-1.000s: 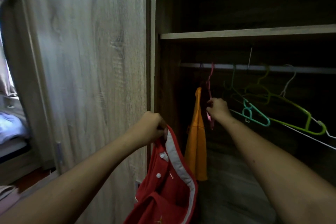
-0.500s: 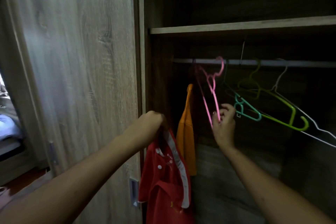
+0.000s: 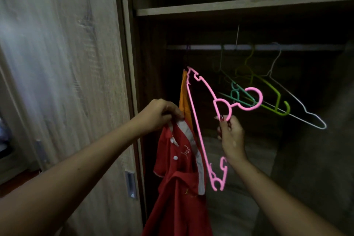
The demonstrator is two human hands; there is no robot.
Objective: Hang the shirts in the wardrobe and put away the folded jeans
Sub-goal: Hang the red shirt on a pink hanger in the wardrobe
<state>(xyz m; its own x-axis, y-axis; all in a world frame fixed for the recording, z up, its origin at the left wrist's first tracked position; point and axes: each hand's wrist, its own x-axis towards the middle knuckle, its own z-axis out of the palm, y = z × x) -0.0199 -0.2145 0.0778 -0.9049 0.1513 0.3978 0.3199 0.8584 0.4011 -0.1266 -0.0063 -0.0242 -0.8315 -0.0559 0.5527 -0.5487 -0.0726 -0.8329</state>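
The pink hanger (image 3: pixel 201 120) has been lifted off the rail (image 3: pixel 249 47) since a moment ago and is now carried in the middle of the frame, turned on its side so that its hook points toward the right and its long bar runs from upper left to lower right. It is pinched at the loop under the hook by the fingers of the right hand (image 3: pixel 230 134). By this the step of fetching a hanger may be judged done, and the threading of the shirt onto it is what remains before anything is hung. The red shirt (image 3: pixel 178 188) is gripped at its collar by the left hand (image 3: pixel 159 114), just left of the hanger, and hangs down to the bottom edge of the frame. It is seen as a red polo with a grey-white collar band, white buttons and small lettering at the neck, crumpled and folded on itself. Behind it an orange garment (image 3: pixel 184 101) hangs inside the wardrobe (image 3: pixel 239 6). Empty hangers (image 3: pixel 275 99) are left on the rail at upper right. No jeans are seen.
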